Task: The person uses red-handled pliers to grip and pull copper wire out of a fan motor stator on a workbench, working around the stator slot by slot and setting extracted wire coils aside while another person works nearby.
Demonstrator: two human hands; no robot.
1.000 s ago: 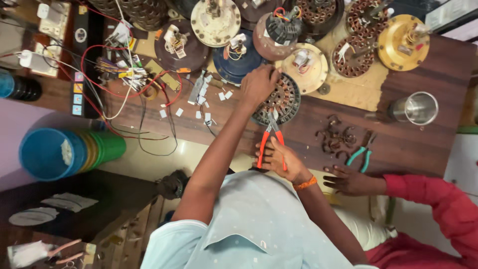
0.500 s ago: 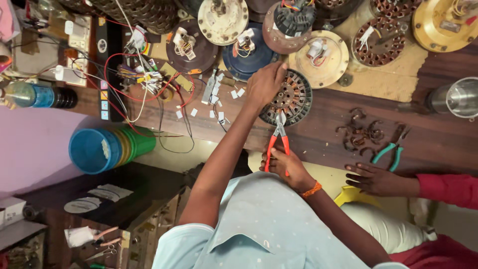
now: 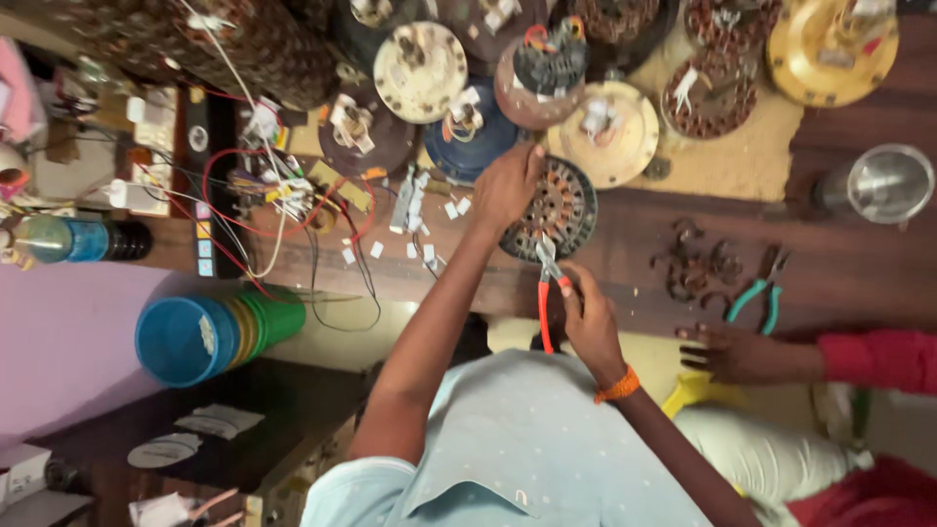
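My left hand [image 3: 508, 185] presses down on a round copper-wound motor stator [image 3: 568, 210] lying on the dark wooden table [image 3: 625, 283]. My right hand [image 3: 589, 317] grips red-handled pliers [image 3: 544, 303]. Their jaws touch the stator's near rim. An orange band circles my right wrist. My light blue shirt fills the lower middle of the view.
Another person's hand [image 3: 732, 353] with a red sleeve rests on the table edge, beside green-handled pliers [image 3: 763, 293] and copper wire scraps [image 3: 695, 259]. A steel cup [image 3: 883, 183] stands at the right. Several fan motor parts [image 3: 605, 132], red wires [image 3: 283, 210] and stacked buckets [image 3: 205, 332] lie around.
The view has drifted, so the table now sits further right in the picture. My left hand stays on the stator and my right hand keeps the pliers at its rim.
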